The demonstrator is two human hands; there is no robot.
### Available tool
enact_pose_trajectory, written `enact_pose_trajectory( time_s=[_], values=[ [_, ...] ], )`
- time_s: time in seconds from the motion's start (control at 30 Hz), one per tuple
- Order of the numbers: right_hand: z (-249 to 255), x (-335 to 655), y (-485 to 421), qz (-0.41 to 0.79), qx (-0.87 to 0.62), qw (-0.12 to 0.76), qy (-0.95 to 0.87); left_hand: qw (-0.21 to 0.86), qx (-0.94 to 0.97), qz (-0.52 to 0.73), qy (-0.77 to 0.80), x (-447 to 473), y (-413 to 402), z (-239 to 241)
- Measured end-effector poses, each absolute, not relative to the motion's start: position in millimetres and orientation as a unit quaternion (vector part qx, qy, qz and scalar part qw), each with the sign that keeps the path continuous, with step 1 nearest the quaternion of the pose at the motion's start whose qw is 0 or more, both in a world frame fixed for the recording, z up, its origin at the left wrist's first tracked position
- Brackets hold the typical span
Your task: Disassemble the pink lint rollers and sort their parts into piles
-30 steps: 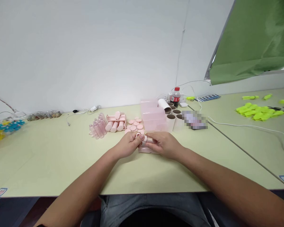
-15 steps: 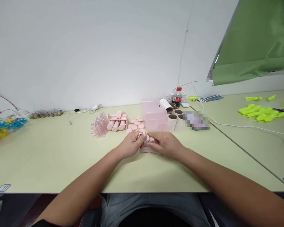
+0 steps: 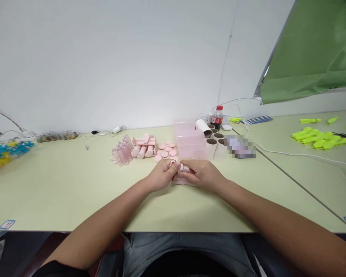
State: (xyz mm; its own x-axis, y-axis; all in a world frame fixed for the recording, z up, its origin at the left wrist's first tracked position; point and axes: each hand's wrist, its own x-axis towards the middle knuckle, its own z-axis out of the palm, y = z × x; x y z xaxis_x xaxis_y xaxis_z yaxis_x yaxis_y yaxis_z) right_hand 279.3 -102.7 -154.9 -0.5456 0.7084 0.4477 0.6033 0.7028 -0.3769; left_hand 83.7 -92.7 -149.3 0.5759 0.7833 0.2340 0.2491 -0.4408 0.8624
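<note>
My left hand (image 3: 159,177) is closed, its thumb and fingers pinching a pale pink ring-shaped piece (image 3: 173,162). A short pink tube (image 3: 187,169) lies in my closed right hand (image 3: 205,175), with its whitish end up against the left thumb. The two pieces meet between my hands, but whether they are joined I cannot tell. Under the fingers, a pink translucent plastic piece (image 3: 187,183) shows partly on the table. Just beyond are pink round discs (image 3: 165,150) in a loose pile.
Pink clear tubes (image 3: 122,152) and a pink holder (image 3: 144,142) with cylinders stand left. Translucent pink boxes (image 3: 190,142), cardboard-cored rolls (image 3: 211,142) and a cola bottle (image 3: 217,117) are beyond my hands. Yellow-green pieces (image 3: 317,137) and a white cable (image 3: 300,154) lie right.
The view has shifted slightly. My hands keep nearly the same grip on the ring-shaped piece and the tube.
</note>
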Motion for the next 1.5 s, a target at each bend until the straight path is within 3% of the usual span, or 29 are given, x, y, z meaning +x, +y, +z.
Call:
enact_pose_trajectory(
  time_s=[0.23,0.5,0.7,0.87,1.03,1.3,1.5],
  values=[
    [-157.3,277.6,-103.6,0.046,-0.387,0.297,-0.872,0.451,0.764,0.332,0.321,87.8,-92.9,-151.3],
    [-145.4,277.4,-100.1,0.096,-0.394,0.349,-0.845,0.453,0.73,0.382,0.339,79.0,-83.3,-141.5],
    [-150.9,289.0,-96.3,0.369,-0.366,0.504,-0.69,0.57,0.588,0.446,0.361,76.9,-77.0,-149.5],
    [-157.7,285.1,-94.2,0.501,-0.297,0.545,-0.604,0.457,0.675,0.431,0.386,84.2,-81.5,-159.0],
    [-151.5,285.2,-97.5,0.448,-0.313,0.557,-0.625,0.3,0.766,0.424,0.379,81.3,-84.1,-157.7],
    [-147.5,289.0,-100.9,0.235,-0.362,0.611,-0.664,0.194,0.886,0.259,0.332,81.7,-92.3,-153.8],
    [-145.6,287.7,-103.4,0.224,-0.379,0.593,-0.674,0.185,0.9,0.168,0.356,82.0,-97.0,-151.1]
  ],
)
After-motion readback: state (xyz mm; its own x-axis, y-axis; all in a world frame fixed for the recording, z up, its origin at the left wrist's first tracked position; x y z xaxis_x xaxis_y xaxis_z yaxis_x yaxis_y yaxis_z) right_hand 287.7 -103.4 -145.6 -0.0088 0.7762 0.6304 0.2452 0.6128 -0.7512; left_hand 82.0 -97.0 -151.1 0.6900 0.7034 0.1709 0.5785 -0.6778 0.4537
